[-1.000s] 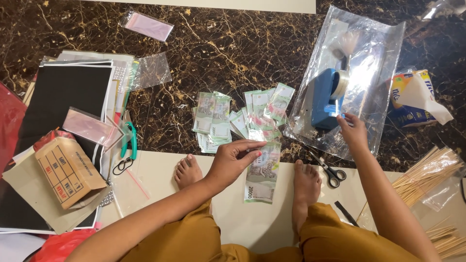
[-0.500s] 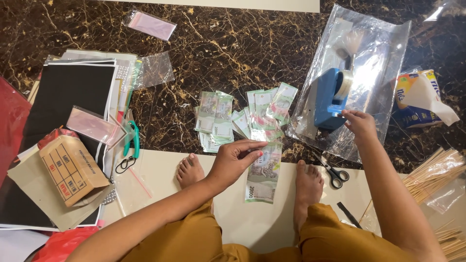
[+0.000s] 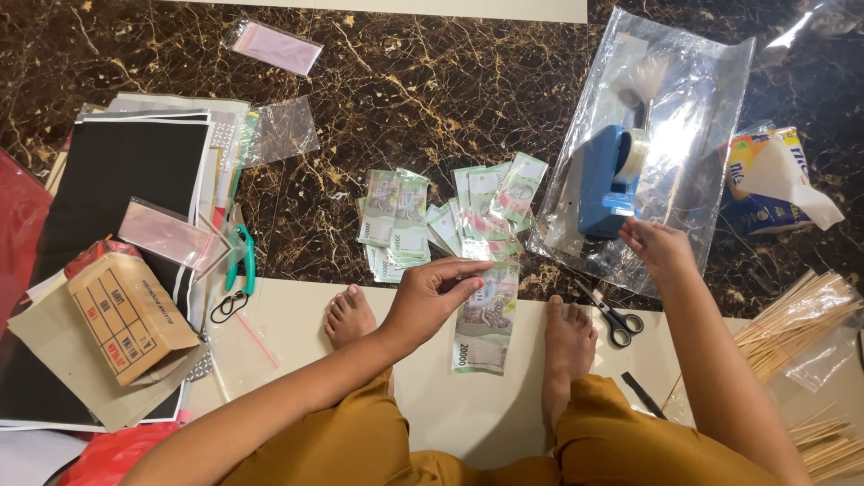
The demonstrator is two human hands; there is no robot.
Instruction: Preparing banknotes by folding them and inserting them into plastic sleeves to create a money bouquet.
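The left hand pins a green paper banknote flat under its fingertips, while the right hand, fingers seemingly pinched, touches the blue plastic tape dispenser just beyond it.

Red bag cut off left.

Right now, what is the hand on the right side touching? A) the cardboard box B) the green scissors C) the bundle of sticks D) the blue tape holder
D: the right hand has its fingertips at the near edge of the blue tape holder, which sits on a clear plastic sheet, well away from the other three things.
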